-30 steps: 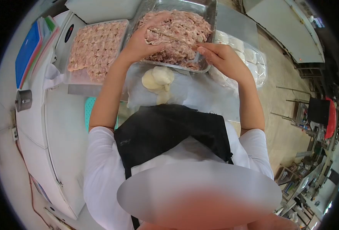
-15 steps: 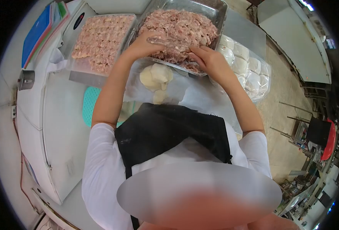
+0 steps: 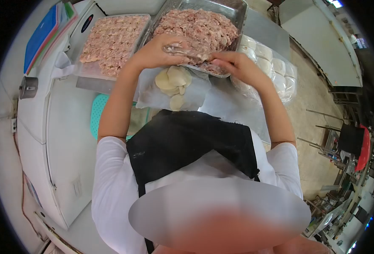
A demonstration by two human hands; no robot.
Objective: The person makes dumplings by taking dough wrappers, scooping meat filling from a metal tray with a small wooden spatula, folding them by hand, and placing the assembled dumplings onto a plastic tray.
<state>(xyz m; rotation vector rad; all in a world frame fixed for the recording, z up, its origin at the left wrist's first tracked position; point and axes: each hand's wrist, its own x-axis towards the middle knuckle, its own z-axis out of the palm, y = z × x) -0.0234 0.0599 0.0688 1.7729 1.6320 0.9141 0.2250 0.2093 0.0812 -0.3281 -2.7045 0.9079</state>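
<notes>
A metal tray [image 3: 242, 15] with a mound of raw ground meat [image 3: 197, 25] lies in front of me. At its near left side, my left hand [image 3: 155, 54] is curled closed, its contents hard to make out. My right hand [image 3: 240, 67] pinches the end of a shiny, meat-smeared spatula-like tool [image 3: 189, 52], which reaches across to my left fingers. Just below the tray, several thin round dough wrappers [image 3: 174, 80] overlap on a white sheet [image 3: 149, 93].
To the left stands a shallow tray of meat-filled dumplings [image 3: 113, 40] in close rows. Plastic-wrapped white stacks [image 3: 273, 70] lie to the right. A teal perforated basket [image 3: 97, 114] sits below left, and a metal cup [image 3: 28, 87] at the far left.
My right hand has drawn back out of the meat, slightly to the right. My left hand stays near the same spot. The wrappers appear spread differently, and their sheet looks shifted.
</notes>
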